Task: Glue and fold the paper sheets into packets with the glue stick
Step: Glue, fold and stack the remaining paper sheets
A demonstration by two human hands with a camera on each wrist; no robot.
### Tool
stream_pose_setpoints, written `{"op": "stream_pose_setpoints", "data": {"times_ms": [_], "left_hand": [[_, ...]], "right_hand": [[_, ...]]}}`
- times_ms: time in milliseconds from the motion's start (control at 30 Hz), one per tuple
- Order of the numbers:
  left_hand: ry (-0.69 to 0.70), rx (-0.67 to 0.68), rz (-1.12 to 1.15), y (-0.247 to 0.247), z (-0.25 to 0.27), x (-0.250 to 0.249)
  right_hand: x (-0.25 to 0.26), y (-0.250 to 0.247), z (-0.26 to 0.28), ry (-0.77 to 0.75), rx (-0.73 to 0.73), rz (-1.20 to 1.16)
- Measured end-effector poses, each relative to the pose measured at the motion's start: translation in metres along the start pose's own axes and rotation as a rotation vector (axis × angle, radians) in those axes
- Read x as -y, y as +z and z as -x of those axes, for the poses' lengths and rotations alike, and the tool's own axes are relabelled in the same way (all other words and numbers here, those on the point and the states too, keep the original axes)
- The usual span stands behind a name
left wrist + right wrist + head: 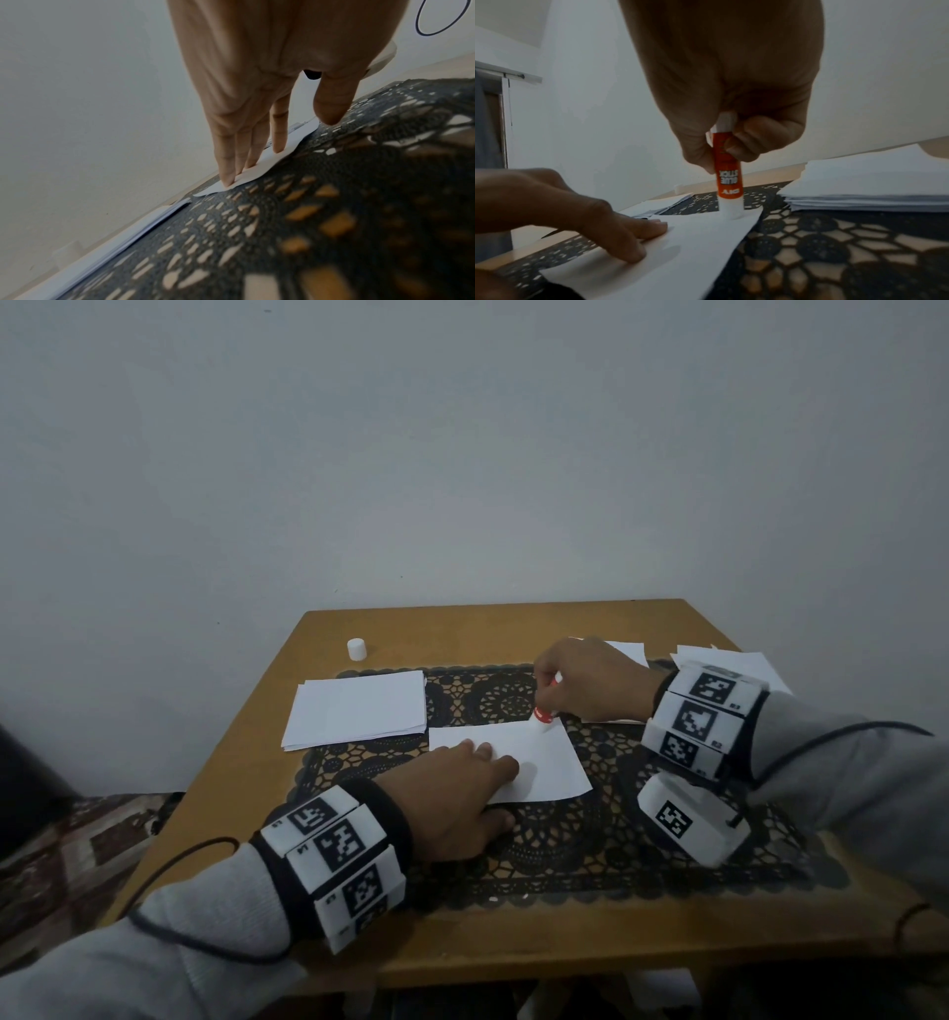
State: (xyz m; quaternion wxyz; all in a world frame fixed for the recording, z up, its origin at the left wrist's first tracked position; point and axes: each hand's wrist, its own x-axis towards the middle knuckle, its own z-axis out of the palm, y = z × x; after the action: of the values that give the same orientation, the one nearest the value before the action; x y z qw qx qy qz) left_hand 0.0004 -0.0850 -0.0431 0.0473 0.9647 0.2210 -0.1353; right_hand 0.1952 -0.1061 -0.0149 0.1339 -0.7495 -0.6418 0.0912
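Head view: a wooden worktop (246, 721) carries a dark lace mat (565, 845), and on the mat lies a single white paper sheet (544, 762). The left hand (452, 793) lies flat on the near left part of that sheet, its fingers (500, 762) straight and close together, pressing the paper down; the thumb rests on the mat just beside the sheet's near edge. The right hand (590, 680) has its fingers curled round a glue stick (543, 715), which points down with its tip on the sheet's far edge near the far right corner.

In the right wrist view the glue stick (729, 172) stands nearly upright, orange label upside down, pinched between thumb and fingers (752, 140), its white end touching the paper sheet (693, 243). The left hand (577, 209) shows at the left, flat on the same sheet.

To the left of the sheet, a stack of paper (357, 708) lies partly on the mat. A second stack (739, 667) lies at the far right behind the right wrist, and more sheets lie under the right hand. A small white cap (356, 649) stands on the bare wood at the far left, well apart from both hands.

In the left wrist view the fingers (231, 158) are straight, tips down on the paper.
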Motion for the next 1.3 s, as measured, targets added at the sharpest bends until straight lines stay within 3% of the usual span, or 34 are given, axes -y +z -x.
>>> {"op": "stream_pose_setpoints", "data": {"times_ms": [267, 467, 633, 1033, 1167, 1300], "left_hand": [[0.007, -0.024, 0.002, 0.003, 0.0, 0.001], [0.006, -0.028, 0.011, 0.003, -0.002, 0.002], [0.031, -0.097, 0.036, 0.006, -0.005, 0.01], [0.045, -0.079, -0.012, 0.0, -0.009, 0.023], [0.032, -0.069, -0.022, 0.001, -0.01, 0.02], [0.012, -0.071, 0.018, 0.001, -0.011, 0.019]], "right_hand": [[0.01, 0.005, -0.001, 0.212, -0.002, 0.076], [0.014, 0.003, 0.0, 0.263, -0.017, 0.114], [0.009, 0.006, 0.003, 0.251, -0.07, 0.074], [0.002, -0.026, 0.01, 0.171, -0.168, 0.016], [0.001, -0.016, 0.015, 0.054, -0.124, 0.034], [-0.004, 0.001, 0.016, 0.033, -0.071, 0.045]]}}
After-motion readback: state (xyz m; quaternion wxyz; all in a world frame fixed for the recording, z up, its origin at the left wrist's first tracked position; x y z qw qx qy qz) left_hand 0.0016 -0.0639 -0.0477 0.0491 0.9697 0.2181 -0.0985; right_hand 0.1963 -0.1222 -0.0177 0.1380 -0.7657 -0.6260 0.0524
